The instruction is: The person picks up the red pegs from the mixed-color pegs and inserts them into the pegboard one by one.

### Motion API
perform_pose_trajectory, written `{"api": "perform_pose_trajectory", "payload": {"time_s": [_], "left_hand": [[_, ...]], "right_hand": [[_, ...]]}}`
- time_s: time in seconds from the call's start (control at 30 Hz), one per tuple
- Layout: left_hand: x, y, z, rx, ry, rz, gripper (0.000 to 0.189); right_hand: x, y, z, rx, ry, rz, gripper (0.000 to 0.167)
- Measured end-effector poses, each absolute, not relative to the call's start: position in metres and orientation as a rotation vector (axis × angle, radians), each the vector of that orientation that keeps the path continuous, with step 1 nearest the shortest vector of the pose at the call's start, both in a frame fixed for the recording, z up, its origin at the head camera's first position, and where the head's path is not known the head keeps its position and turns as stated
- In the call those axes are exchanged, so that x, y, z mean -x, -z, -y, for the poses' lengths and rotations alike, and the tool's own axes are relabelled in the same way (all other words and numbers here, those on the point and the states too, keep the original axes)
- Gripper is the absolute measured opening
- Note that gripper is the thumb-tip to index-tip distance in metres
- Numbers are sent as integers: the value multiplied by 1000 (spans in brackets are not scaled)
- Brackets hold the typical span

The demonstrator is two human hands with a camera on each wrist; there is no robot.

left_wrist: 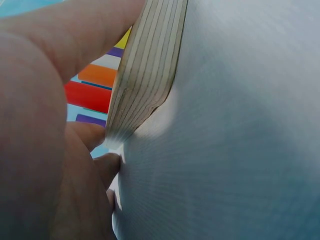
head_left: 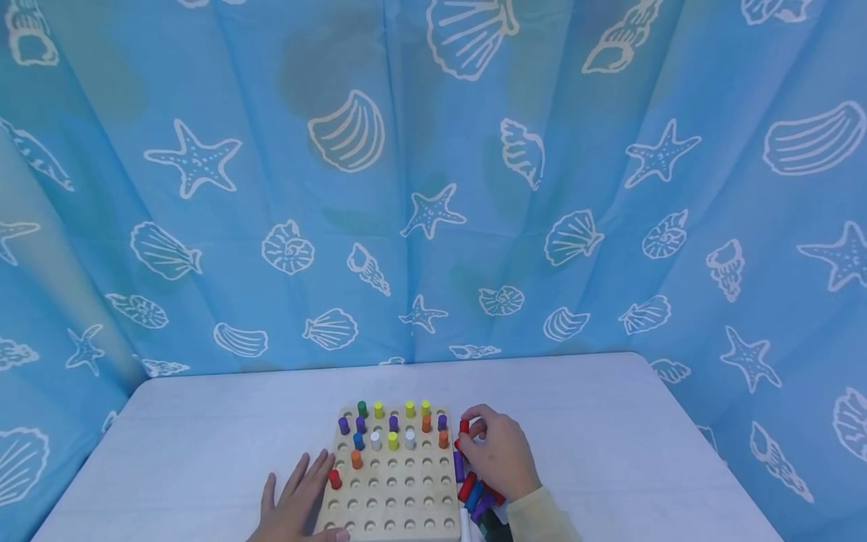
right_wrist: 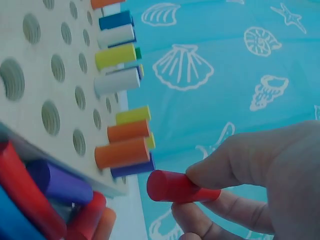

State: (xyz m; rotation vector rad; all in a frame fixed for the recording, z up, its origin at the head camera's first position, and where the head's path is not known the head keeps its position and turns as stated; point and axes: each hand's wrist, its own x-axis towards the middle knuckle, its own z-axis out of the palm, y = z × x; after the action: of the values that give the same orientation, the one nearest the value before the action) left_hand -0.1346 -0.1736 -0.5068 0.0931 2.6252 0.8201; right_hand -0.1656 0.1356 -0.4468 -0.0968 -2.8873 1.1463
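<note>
A wooden pegboard (head_left: 391, 493) with rows of round holes lies on the table. Colored pegs stand mostly in its far rows, with an orange peg (head_left: 356, 459) and a red peg (head_left: 335, 479) nearer its left side. My left hand (head_left: 296, 503) rests against the board's near left corner, fingers extended along the left edge and thumb at the front. Beyond the board's right edge, my right hand (head_left: 503, 452) pinches another red peg (right_wrist: 172, 186) between thumb and fingers. That peg is clear of the board, next to the standing orange peg (right_wrist: 122, 153) in the right wrist view.
Loose pegs, including a purple peg (right_wrist: 59, 181) and a blue peg (head_left: 474, 494), are heaped along the board's right side, under my right forearm. A white peg (head_left: 465, 525) lies nearer me. Behind the table hangs a blue shell-patterned curtain (head_left: 420, 263).
</note>
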Motion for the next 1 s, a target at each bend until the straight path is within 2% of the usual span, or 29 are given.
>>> {"api": "perform_pose_trajectory", "payload": {"time_s": [0.2,0.6,1.0], "left_hand": [[133,508,175,-86,-824,-2626,112],[132,506,174,-108,-842,-2627,110],[133,508,175,-109,-859,-2622,111]], "right_hand": [[163,448,-129,-11,-1182,2858,23],[158,443,-114,-37,-1146,2841,27],[156,449,-102,-134,-1180,2814,22]]}}
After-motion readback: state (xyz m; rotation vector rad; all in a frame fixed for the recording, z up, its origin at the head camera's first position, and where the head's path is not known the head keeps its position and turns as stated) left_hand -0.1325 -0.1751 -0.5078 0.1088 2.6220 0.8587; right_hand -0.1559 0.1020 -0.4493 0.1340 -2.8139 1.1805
